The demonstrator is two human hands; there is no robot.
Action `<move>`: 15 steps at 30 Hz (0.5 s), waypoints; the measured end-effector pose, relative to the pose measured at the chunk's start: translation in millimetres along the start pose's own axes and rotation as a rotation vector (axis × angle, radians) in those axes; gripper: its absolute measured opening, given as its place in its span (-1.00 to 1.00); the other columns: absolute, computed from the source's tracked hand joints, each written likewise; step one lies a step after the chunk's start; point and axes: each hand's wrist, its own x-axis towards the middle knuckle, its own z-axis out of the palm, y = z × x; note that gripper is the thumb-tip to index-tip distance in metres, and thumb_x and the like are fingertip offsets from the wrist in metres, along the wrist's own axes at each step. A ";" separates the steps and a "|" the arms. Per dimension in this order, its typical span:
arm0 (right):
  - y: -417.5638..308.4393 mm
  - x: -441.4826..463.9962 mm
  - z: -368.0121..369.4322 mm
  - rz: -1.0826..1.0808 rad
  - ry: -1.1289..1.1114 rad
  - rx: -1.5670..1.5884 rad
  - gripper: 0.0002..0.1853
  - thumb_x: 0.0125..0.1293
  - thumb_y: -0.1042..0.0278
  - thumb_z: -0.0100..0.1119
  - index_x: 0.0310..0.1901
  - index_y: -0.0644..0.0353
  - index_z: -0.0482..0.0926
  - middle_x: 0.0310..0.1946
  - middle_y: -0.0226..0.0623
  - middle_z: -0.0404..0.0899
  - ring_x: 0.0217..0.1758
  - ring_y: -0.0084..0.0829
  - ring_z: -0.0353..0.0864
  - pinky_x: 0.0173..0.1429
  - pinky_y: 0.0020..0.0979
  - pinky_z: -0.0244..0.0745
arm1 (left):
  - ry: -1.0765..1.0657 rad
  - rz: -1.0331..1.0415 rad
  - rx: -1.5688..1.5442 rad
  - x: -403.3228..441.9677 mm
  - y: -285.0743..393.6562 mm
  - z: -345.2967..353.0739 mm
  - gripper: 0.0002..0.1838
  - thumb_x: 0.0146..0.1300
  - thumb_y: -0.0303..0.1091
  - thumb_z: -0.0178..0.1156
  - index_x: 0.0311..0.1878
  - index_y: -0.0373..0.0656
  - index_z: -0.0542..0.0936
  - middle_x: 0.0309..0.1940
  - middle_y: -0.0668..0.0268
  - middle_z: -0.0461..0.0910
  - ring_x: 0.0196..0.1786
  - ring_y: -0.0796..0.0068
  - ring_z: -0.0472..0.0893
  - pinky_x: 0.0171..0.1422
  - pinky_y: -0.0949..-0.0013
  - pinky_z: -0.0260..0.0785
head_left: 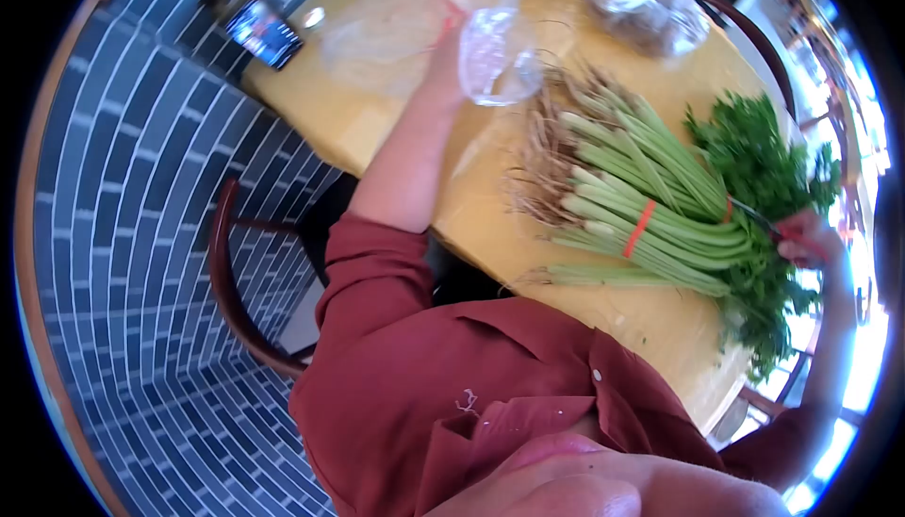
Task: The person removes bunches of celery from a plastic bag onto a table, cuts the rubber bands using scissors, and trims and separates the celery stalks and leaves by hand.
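Note:
Bundles of celery (pixel 650 229) with long stalks and brown roots lie on the table, bound by an orange-red band (pixel 639 229). Their green leaves (pixel 754 140) spread to the right. At the leafy end, my right hand (pixel 809 239) is closed around a thin dark tool (pixel 757 216) whose kind I cannot make out; it reaches in among the stalks. My left arm stretches across the table, and my left hand (pixel 445 60) is at a crumpled clear plastic bag (pixel 487 55). Plastic and blur hide its fingers.
The yellow table (pixel 490 206) has a rounded edge near my body. More thin plastic (pixel 377 32) and a filled clear bag (pixel 646 8) lie at the far side. A lit phone (pixel 263 33) stands at the upper left. A wooden chair (pixel 224 272) stands by the tiled wall (pixel 141 187).

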 end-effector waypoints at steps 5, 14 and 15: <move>-0.6 -5.0 3.5 0.062 -0.035 0.260 -0.39 -0.20 0.03 0.54 -0.22 0.38 0.59 -0.73 -0.47 0.42 -0.78 -0.64 0.36 -0.72 -0.60 0.20 | -0.045 -0.047 -0.007 -14.2 43.6 3.5 -0.70 0.28 -0.27 0.00 0.06 -0.02 0.50 -0.14 0.43 0.61 0.00 0.57 0.53 0.43 0.17 -0.15; 12.9 -0.8 5.3 0.046 -0.062 0.296 -0.35 -0.19 -0.01 0.52 -0.18 0.38 0.55 -0.74 -0.46 0.39 -0.80 -0.63 0.34 -0.73 -0.61 0.19 | -0.080 -0.080 0.059 -18.0 60.3 1.5 -0.70 0.25 -0.28 0.07 0.05 -0.04 0.51 -0.10 0.41 0.61 -0.02 0.54 0.56 0.28 0.34 0.14; 12.2 -0.4 6.3 0.041 -0.056 0.286 -0.36 -0.18 -0.01 0.51 -0.19 0.38 0.55 -0.74 -0.46 0.39 -0.80 -0.63 0.34 -0.73 -0.61 0.19 | -0.064 -0.001 0.189 -16.4 55.5 1.3 -0.69 0.24 -0.28 0.07 0.05 -0.05 0.51 -0.09 0.40 0.61 -0.01 0.53 0.55 0.31 0.30 0.11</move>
